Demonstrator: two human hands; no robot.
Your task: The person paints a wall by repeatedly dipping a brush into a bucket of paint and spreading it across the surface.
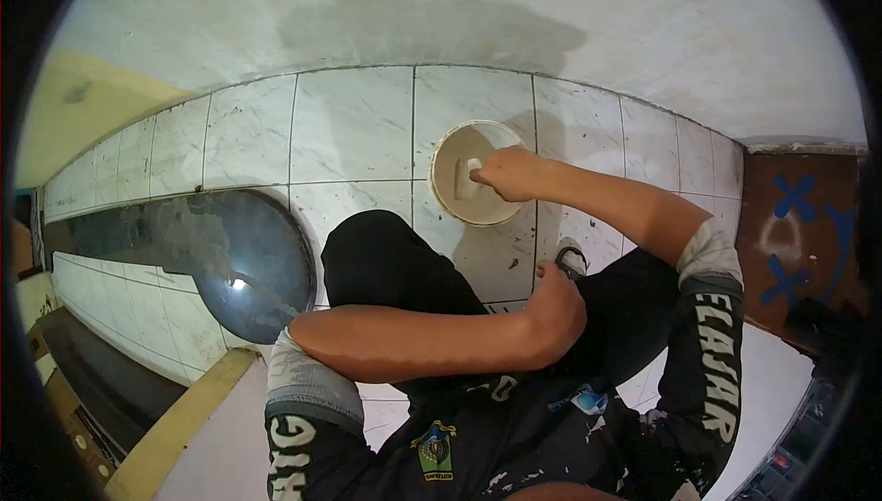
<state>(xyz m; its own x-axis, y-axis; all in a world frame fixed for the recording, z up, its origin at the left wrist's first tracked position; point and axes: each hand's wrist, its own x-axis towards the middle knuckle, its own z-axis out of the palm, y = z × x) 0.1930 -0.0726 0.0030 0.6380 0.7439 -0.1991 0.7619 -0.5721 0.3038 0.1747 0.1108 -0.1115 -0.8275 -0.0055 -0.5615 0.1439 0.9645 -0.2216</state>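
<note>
A round white bucket (441, 190) stands on the tiled floor, with pale matter inside it. My right hand (508, 174) reaches over its right rim, fingers pinched on a small white piece (474, 166) that I cannot make out clearly. My left hand (557, 315) rests near my right knee, its fingers curled in; whether it holds anything is hidden. A small metallic object (571, 260) with a dark loop lies just above the left hand.
A dark, glossy, round-ended panel (257, 262) lies at the left. A pale wall (367, 14) rises beyond the floor. At the right is a brown board (797, 234) with blue marks. My bent knees flank the near floor.
</note>
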